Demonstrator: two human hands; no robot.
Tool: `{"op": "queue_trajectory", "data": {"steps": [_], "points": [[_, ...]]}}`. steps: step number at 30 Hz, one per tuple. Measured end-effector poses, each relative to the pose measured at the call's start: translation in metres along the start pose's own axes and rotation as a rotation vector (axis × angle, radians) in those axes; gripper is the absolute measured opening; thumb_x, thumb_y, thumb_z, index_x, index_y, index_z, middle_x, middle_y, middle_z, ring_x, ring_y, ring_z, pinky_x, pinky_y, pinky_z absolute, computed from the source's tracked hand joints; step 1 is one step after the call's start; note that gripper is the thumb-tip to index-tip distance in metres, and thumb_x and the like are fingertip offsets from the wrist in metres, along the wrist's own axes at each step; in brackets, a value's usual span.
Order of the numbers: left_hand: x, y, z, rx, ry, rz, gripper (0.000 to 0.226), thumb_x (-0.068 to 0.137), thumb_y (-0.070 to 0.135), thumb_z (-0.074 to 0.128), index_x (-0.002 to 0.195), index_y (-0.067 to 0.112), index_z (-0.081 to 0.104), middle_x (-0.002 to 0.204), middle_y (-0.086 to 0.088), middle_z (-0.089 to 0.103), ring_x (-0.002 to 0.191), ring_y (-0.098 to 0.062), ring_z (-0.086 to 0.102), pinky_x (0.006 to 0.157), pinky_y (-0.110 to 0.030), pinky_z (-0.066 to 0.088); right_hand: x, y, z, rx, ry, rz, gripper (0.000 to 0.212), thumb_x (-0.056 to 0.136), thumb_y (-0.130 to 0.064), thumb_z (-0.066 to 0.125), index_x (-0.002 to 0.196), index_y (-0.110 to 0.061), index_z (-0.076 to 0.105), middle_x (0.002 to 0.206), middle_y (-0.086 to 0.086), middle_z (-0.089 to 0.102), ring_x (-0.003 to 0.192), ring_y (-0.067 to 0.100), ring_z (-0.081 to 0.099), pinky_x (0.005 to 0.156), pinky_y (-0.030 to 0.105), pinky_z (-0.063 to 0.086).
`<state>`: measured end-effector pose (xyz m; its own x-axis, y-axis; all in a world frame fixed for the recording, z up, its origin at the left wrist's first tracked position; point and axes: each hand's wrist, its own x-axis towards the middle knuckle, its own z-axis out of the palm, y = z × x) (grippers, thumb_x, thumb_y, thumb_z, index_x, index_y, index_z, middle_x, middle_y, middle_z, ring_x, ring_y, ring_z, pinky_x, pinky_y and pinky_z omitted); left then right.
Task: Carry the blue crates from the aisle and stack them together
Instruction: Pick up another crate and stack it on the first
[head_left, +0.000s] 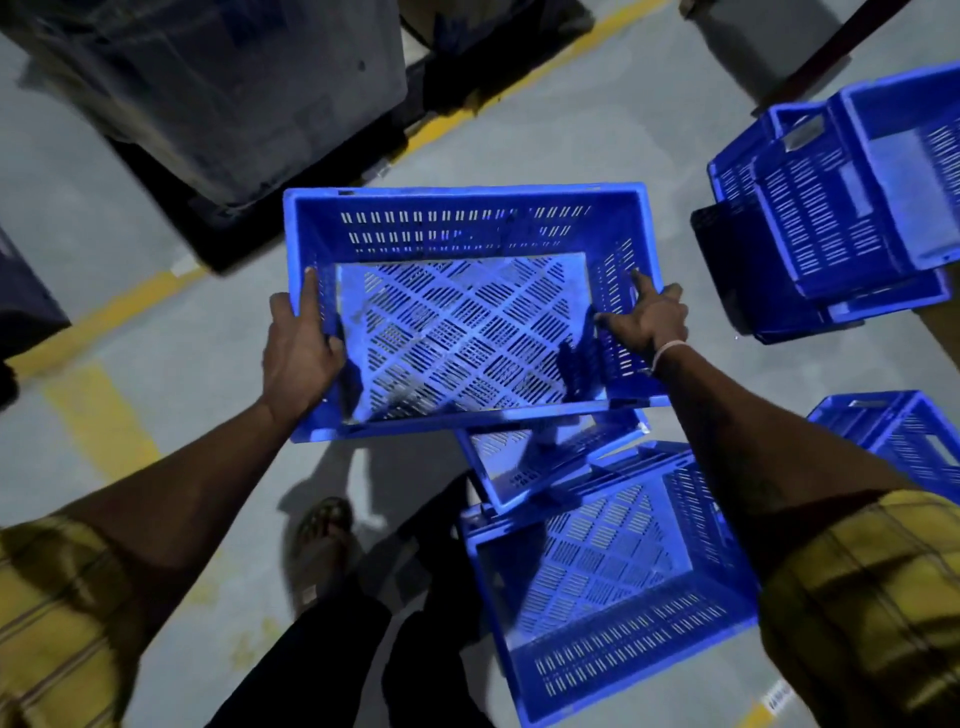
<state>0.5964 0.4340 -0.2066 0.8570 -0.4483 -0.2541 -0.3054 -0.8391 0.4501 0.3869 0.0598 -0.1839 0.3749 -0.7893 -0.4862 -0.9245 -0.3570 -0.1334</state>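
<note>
I hold an empty blue slotted crate (467, 228) in the air in front of me, its open top toward the camera. My left hand (301, 348) grips its left wall, fingers over the rim. My right hand (649, 325) grips the right wall. Just below it, on the floor, stands another blue crate (613, 639) with a further crate (545, 462) resting crooked inside it. A stack of blue crates (810, 218) stands at the upper right. One more blue crate (904, 436) shows at the right edge.
The grey concrete floor (597, 124) carries yellow lines (498, 93). A dark wrapped pallet load (208, 88) stands at the upper left. My sandalled foot (322, 540) and dark trouser legs are below the held crate.
</note>
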Motion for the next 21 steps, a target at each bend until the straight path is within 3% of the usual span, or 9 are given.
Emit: {"op": "queue_trajectory", "data": {"steps": [2,5,8,11,15,21], "points": [[-0.004,-0.006,-0.014,-0.004,-0.010,-0.013,0.085,0.090,0.017,0.060,0.161,0.026,0.015,0.133,-0.024,0.034,0.096,-0.053,0.056,0.082,-0.055,0.049,-0.011,0.002,-0.003,0.031,-0.014,-0.009,0.087,0.084,-0.052,0.070,0.155,-0.044,0.022,0.156,0.023,0.020,0.141,0.045,0.028,0.115,0.050,0.033],[-0.018,-0.013,-0.041,-0.006,-0.045,-0.027,0.083,0.091,0.018,0.060,0.161,0.026,0.016,0.132,-0.025,0.034,0.095,-0.054,0.056,0.084,-0.056,0.049,-0.038,0.000,-0.013,0.093,-0.039,-0.041,0.083,0.087,-0.045,0.069,0.155,-0.047,0.021,0.150,0.029,0.028,0.136,0.047,0.036,0.112,0.045,0.039],[-0.036,-0.016,-0.076,-0.013,-0.069,-0.043,0.083,0.092,0.020,0.059,0.161,0.028,0.014,0.129,-0.025,0.034,0.088,-0.054,0.057,0.081,-0.056,0.049,-0.069,-0.002,-0.029,0.054,-0.013,-0.143,0.084,0.088,-0.044,0.067,0.156,-0.044,0.019,0.131,0.035,0.044,0.114,0.049,0.052,0.099,0.045,0.047],[-0.055,-0.019,-0.121,-0.013,-0.075,-0.062,0.084,0.093,0.020,0.059,0.162,0.032,0.012,0.124,-0.023,0.037,0.085,-0.052,0.058,0.080,-0.053,0.049,-0.103,-0.014,-0.052,-0.003,0.029,-0.221,0.082,0.091,-0.042,0.064,0.158,-0.040,0.016,0.113,0.032,0.051,0.096,0.048,0.057,0.085,0.045,0.049],[-0.085,-0.022,-0.192,0.026,-0.063,-0.069,0.081,0.094,0.022,0.057,0.162,0.031,0.014,0.118,-0.023,0.043,0.090,-0.049,0.056,0.077,-0.050,0.048,-0.163,-0.046,-0.092,-0.052,0.095,-0.254,0.077,0.094,-0.036,0.059,0.157,-0.040,0.017,0.108,0.028,0.052,0.090,0.046,0.058,0.077,0.043,0.048],[-0.153,-0.031,-0.302,0.024,-0.012,-0.096,0.077,0.095,0.024,0.058,0.162,0.025,0.020,0.109,-0.025,0.049,0.095,-0.048,0.056,0.078,-0.051,0.047,-0.258,-0.086,-0.149,0.009,0.116,-0.345,0.073,0.094,-0.032,0.060,0.156,-0.039,0.023,0.105,0.026,0.052,0.087,0.045,0.060,0.078,0.042,0.049]]}}
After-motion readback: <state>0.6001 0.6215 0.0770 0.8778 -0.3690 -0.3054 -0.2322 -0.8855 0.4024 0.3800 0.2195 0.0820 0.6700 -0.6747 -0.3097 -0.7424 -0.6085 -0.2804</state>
